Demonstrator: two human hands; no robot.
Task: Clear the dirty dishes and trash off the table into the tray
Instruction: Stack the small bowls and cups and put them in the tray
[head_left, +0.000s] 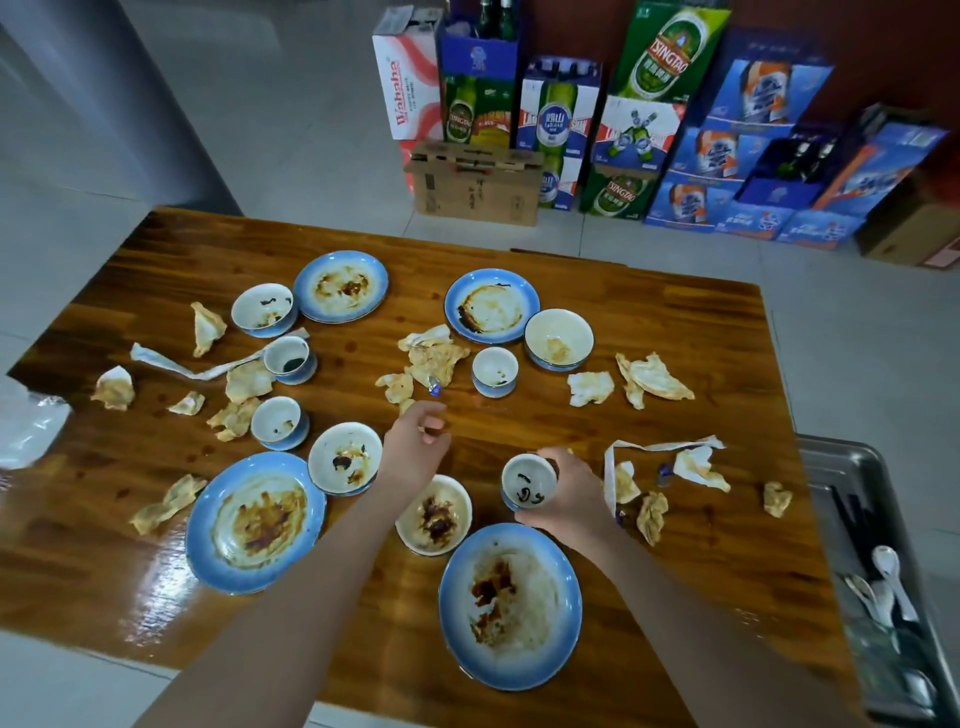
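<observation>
My right hand (569, 499) grips a small blue-and-white cup (527, 480), tilted so its stained inside faces me. My left hand (415, 447) hovers over the table middle with fingers loosely curled and nothing in it, just below a pile of crumpled napkins (434, 358). Dirty blue-rimmed plates lie near me (511, 605), at front left (254, 519) and at the back (340, 286), (491, 304). Stained bowls (434, 514), (345, 457), (558, 338) and small cups (493, 370), (278, 421) stand among them. The metal tray (831, 462) sits off the table's right edge.
Used napkins are scattered over the wooden table (675, 322), with more at right (654, 379) and left (111, 387). White spoons (888, 571) lie in the tray. A clear plastic bag (26, 421) hangs at the left edge. Stacked beer cartons (623, 130) stand on the floor behind.
</observation>
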